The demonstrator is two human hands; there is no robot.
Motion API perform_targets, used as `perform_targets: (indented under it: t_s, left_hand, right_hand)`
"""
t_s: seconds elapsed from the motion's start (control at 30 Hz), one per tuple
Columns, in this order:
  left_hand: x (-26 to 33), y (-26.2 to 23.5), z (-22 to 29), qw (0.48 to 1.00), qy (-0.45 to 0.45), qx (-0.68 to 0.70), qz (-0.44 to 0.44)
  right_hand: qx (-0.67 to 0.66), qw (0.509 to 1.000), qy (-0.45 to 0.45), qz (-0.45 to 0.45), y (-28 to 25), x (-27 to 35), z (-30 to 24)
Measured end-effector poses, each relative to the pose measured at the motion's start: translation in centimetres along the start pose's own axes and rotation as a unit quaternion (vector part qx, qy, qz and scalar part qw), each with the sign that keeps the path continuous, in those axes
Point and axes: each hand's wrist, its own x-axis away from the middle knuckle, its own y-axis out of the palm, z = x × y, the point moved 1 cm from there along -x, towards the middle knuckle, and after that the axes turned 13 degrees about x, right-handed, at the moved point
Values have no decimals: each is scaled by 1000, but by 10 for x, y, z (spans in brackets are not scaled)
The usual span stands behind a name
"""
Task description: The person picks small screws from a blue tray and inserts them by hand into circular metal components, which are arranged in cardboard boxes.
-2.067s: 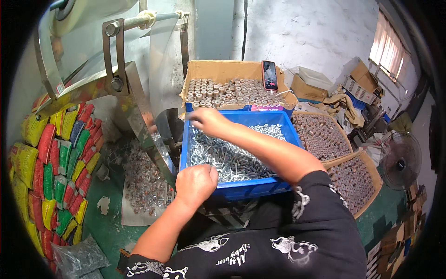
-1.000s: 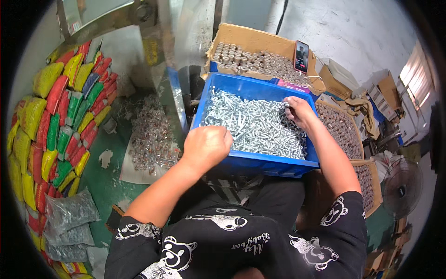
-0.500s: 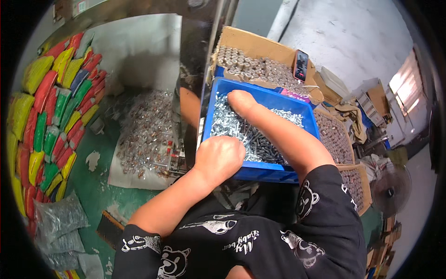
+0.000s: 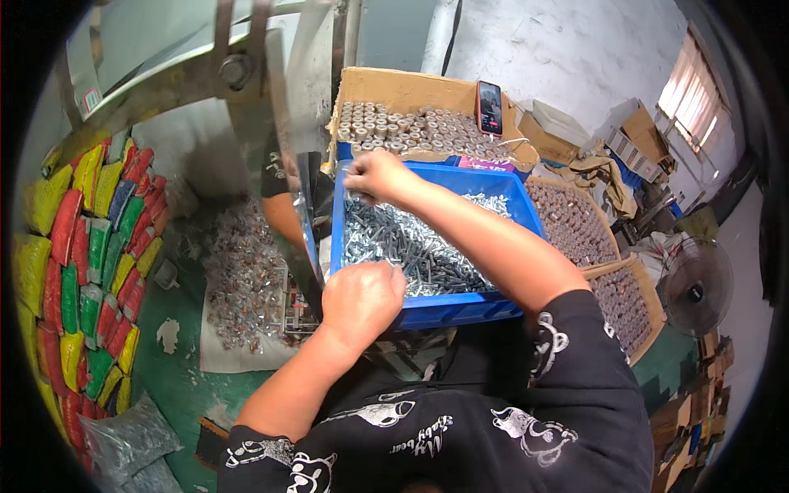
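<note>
A blue plastic bin [image 4: 519, 187] stands in front of me, holding a heap of small screw-like metal pieces [image 4: 427, 246], silver with darker ones toward the near side. My right hand [image 4: 380, 177] is over the bin's far left corner, its fingers bent together in a pinch; whatever is in them is too small or hidden. Curled into a fist at the near left corner of the bin is my left hand [image 4: 363, 297]. The back of that hand faces up, and its fingertips are hidden.
Left of the bin rises a shiny metal upright [image 4: 288, 156]. Beyond it, small clear-wrapped pieces [image 4: 242, 287] are heaped on a white sheet. Cardboard boxes of small cylinders [image 4: 419, 123] stand behind and right; a phone [image 4: 489, 108] leans there. Colourful sacks [image 4: 99, 238] are stacked left, a fan [image 4: 697, 287] right.
My right hand has lifted out of the metal pieces and moved left to the bin's edge. The left hand stays fisted at the near corner. The whole view has shifted.
</note>
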Motion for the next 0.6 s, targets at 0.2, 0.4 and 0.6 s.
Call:
perform_targets:
  t_s: [0.2, 0.4, 0.6]
  left_hand:
    - [-9, 10, 16, 999, -15, -17, -37]
    - [-7, 6, 12, 996, -53, -61, -39]
    - [-11, 12, 24, 993, -79, -65, -58]
  right_hand:
    - [-54, 988, -27, 140, 27, -65, 28]
    - [-54, 987, -45, 143, -42, 92, 65]
    - [19, 896, 238, 374, -125, 322, 214]
